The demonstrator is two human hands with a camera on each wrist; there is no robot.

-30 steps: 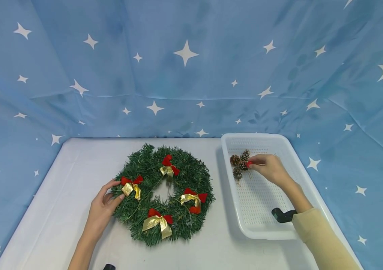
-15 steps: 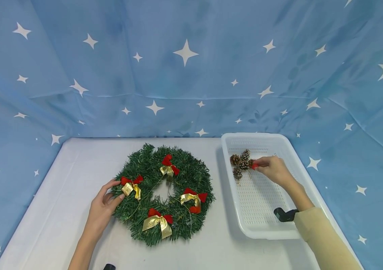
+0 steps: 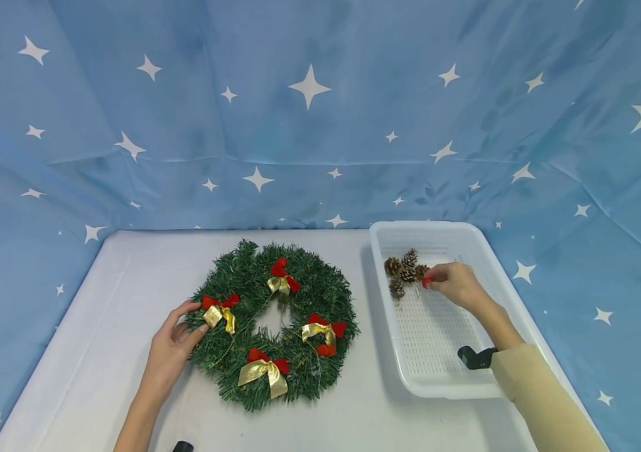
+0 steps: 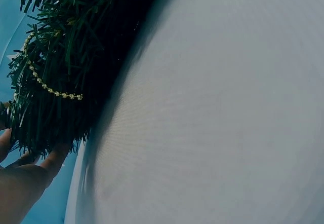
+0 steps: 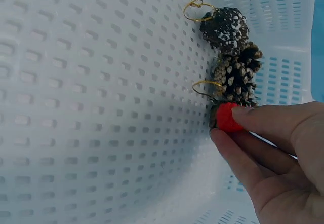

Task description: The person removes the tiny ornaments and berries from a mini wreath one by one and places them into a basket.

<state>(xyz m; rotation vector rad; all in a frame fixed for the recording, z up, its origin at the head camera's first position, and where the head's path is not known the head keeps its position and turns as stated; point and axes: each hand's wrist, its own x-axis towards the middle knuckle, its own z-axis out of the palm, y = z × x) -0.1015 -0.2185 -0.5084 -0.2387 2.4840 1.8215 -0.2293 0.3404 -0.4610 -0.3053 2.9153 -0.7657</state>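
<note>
A green Christmas wreath (image 3: 323, 289) with red and gold bows (image 3: 266, 373) lies on the white table. My left hand (image 3: 167, 351) grips its left edge, thumb and fingers spread around the greenery beside one bow. Gold bead trim (image 4: 48, 88) shows on the wreath in the left wrist view. Over the white plastic basket (image 3: 427, 370), my right hand (image 3: 456, 284) pinches a small red fuzzy piece (image 5: 229, 117) between thumb and fingers; its kind is not clear. Several pine cones (image 3: 409, 274), some with gold loops (image 5: 205, 84), lie right beside the fingertips.
The basket's raised rim (image 3: 385, 314) stands between the wreath and the right hand. A black wrist device (image 3: 475, 358) hangs at the right sleeve. Blue star-patterned cloth (image 3: 309, 125) encloses the back and sides of the table.
My right hand has shifted slightly right and toward me with the red piece, and a pine cone beside it now shows. The left hand and wreath stay put.
</note>
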